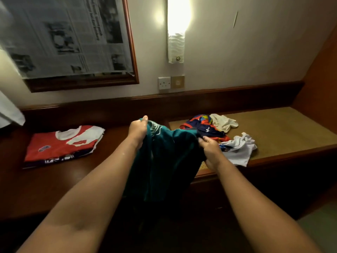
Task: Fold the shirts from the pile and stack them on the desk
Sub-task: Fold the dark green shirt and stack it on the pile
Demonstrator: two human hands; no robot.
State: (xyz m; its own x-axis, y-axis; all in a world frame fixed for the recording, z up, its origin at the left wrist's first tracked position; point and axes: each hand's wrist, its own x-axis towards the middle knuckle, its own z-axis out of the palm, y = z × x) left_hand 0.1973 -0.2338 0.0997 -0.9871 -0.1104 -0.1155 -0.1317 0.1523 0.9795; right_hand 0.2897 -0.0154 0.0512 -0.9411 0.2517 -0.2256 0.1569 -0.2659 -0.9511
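Gripping teal shirt (164, 157) by its top edge, left hand (137, 131) and right hand (211, 150) both clenched on fabric, letting it hang straight for folding.

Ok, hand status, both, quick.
Left hand: grips the green shirt at its top edge.
Right hand: grips the same shirt's other side.

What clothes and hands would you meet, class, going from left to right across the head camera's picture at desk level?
Folded red and white shirt on the stack → left hand → green shirt held up by both hands → right hand → crumpled white shirt at the pile's near edge.
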